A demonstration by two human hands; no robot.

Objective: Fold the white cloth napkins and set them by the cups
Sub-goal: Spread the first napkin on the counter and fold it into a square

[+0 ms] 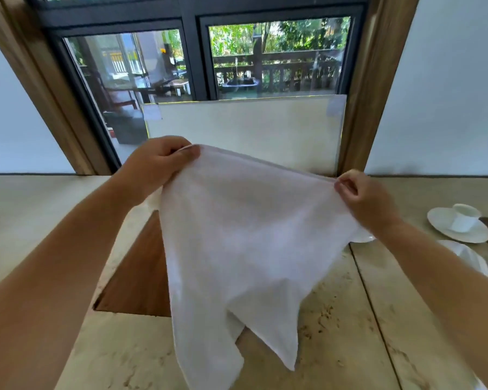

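Note:
A white cloth napkin (pixel 237 243) hangs in the air in front of me, stretched along its top edge. My left hand (pixel 158 161) pinches the upper left corner. My right hand (pixel 364 198) pinches the upper right corner. The lower corners dangle loose above the stone table (pixel 335 333). At the right, a white cup (pixel 464 218) stands on a white saucer (pixel 440 223). Another white plate (pixel 468 257) with something white on it lies closer to me, partly behind my right forearm.
A brown wooden inset (pixel 135 280) shows in the tabletop behind the napkin at the left. A window with a dark frame (pixel 192 57) and a white board (pixel 237 128) leaning in it stands behind the table. White walls flank it.

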